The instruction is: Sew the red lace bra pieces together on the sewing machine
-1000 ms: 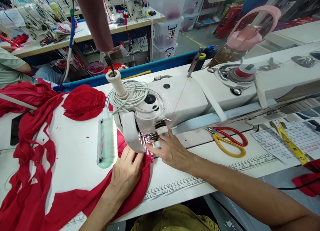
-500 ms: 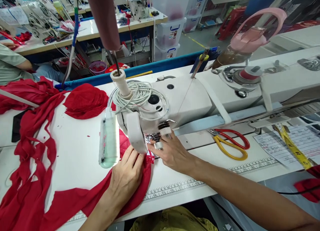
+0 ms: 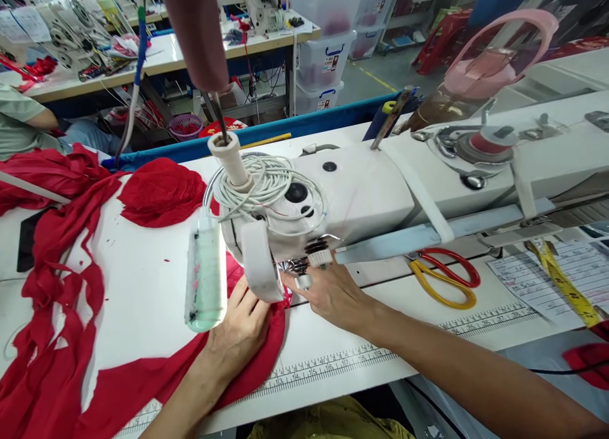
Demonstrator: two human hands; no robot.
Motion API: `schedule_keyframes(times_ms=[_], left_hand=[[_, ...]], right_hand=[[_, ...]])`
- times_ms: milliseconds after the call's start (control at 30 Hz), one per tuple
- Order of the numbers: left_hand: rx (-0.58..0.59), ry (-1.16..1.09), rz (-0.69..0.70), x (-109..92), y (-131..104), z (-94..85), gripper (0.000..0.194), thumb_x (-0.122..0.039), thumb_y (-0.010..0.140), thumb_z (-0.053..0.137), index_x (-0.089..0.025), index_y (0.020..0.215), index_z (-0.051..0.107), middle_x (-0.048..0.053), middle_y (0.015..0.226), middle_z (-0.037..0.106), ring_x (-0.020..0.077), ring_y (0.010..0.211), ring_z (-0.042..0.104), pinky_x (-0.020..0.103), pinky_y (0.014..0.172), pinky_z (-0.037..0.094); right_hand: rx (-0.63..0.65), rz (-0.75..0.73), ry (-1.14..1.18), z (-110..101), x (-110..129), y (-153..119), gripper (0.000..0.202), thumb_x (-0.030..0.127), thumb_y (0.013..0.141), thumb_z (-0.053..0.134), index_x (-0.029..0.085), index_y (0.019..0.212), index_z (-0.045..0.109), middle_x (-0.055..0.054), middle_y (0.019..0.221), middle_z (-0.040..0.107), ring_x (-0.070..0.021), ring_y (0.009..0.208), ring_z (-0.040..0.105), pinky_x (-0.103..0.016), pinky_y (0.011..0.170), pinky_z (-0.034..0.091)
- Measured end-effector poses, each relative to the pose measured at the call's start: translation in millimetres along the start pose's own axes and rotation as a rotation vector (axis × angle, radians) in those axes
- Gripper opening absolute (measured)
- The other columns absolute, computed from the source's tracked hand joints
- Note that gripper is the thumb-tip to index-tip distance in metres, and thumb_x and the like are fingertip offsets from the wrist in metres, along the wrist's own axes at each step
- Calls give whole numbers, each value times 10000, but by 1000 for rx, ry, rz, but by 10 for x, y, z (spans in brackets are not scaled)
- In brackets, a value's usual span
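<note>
Both hands flat on red fabric, strip running left.

matt red cloth, glossy white sewing machine

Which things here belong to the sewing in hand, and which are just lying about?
In use: left hand and right hand flat on the red fabric at the sewing machine.
Lying about: scissors, tape measure, paper sheet, red strips.

Scissors lie beside a yellow tape measure and printed sheet.
</note>
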State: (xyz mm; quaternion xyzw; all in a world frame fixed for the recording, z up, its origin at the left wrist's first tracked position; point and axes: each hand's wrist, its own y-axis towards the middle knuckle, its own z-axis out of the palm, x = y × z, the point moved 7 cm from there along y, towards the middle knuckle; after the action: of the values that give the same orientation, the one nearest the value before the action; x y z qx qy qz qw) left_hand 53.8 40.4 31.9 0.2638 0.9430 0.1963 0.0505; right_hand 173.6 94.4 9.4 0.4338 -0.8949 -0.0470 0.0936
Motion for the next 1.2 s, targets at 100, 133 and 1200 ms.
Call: schedule_keyframes(times_ms=[100, 133, 1200], left_hand=[[-14, -8, 12, 19, 37, -6, 348, -34, 883, 468, -164, 1127, 679, 105, 1070, 749, 260, 1034, 660, 433, 917, 514], [-24, -6, 19, 24, 49, -13, 335, -40, 887, 469, -164, 1114, 682, 106, 1053, 751, 254, 989, 667, 429, 904, 513], [-60, 40, -40, 45, 79, 2, 270, -22, 876, 525, -193, 1001, 692, 50, 859, 677, 206, 812, 584, 463, 956, 444]], right_hand=[[26, 23, 6, 5, -4, 15, 292, 43, 891, 512, 221, 995, 719, -115, 1035, 644, -197, 791, 543, -337, 673, 335], [36, 29, 11, 12, -2, 16, 289, 48, 894, 511, 224, 998, 717, -112, 1018, 645, -196, 783, 546, -336, 670, 338], [-235, -218, 130, -114, 150, -125, 370, 7, 796, 526, 132, 1123, 646, -73, 932, 687, -230, 961, 488, -408, 911, 338]])
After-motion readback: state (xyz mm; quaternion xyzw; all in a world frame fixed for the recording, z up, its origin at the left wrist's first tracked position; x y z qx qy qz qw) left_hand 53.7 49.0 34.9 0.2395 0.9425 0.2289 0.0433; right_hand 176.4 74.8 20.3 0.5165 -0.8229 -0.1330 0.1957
